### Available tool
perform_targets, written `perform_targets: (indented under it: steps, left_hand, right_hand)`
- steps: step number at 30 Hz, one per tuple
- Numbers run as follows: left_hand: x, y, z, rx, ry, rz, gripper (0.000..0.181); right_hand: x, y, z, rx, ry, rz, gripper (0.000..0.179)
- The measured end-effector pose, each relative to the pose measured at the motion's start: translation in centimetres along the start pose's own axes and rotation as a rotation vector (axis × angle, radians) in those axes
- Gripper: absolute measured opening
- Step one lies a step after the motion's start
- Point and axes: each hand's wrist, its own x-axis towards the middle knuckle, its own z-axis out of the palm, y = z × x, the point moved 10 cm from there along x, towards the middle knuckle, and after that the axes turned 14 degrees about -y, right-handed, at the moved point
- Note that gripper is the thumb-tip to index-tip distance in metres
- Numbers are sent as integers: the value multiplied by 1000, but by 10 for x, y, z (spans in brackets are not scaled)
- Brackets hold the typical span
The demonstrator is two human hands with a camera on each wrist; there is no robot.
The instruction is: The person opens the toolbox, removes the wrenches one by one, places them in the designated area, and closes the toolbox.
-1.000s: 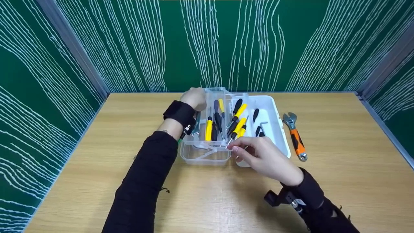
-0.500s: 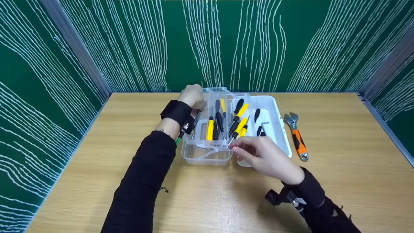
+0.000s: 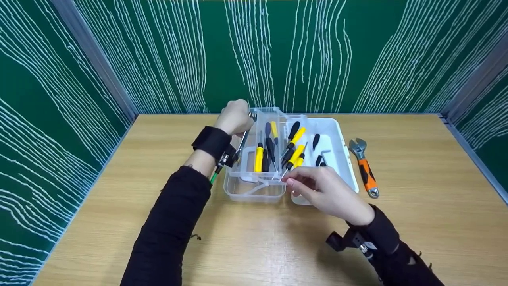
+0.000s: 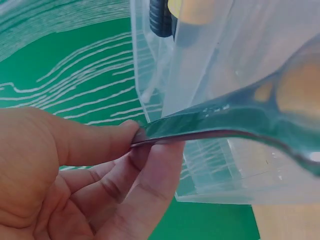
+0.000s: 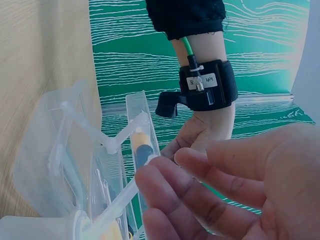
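My left hand (image 3: pixel 234 118) is at the far left of the clear plastic tray (image 3: pixel 253 174). Its thumb and fingers pinch one end of a shiny metal wrench (image 4: pixel 220 119), which slants over the tray's left side. In the tray lie several screwdrivers with yellow or black handles, including a yellow one (image 3: pixel 258 158). At the tray's near right corner, the curled fingers of my right hand (image 3: pixel 327 190) hold its edge; the exact contact is partly hidden. A white toolbox base (image 3: pixel 339 167) stands to the right, with a hex key (image 3: pixel 325 151) and black-handled tools inside.
An adjustable wrench (image 3: pixel 364 167) with an orange and black handle lies on the wooden table (image 3: pixel 254 242), right of the toolbox. Below the tray sits a clear plastic compartment (image 3: pixel 254 195). Green panels (image 3: pixel 369 47) with white lines enclose the back and sides.
The metal wrench, lower along the tray's left side before, has come up with my left hand, which moved slightly left and away from me. My right hand stays at the tray corner.
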Motion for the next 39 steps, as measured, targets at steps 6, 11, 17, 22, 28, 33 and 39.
perform_targets:
  steps: [6,11,17,22,28,33,39]
  left_hand:
    - [-3,-2,-8,-13,80,45,22]
    - [-8,-2,-11,-42,118,92,28]
    - [-17,3,-16,-110,160,134,18]
    - [-29,10,-22,-168,206,179,10]
    - [-42,22,-24,-205,242,255,9]
    - [-56,31,-23,-262,278,329,10]
    - [-75,34,-22,-431,302,445,9]
  right_hand:
    - [-1,2,-2,9,20,15,23]
    - [-2,5,-3,5,30,32,25]
    - [-2,7,-4,7,44,65,23]
    - [-1,7,-5,6,60,63,22]
    - [-3,7,-7,9,75,74,25]
    - [-4,8,-8,36,70,89,29]
    - [-3,8,-10,48,70,84,30]
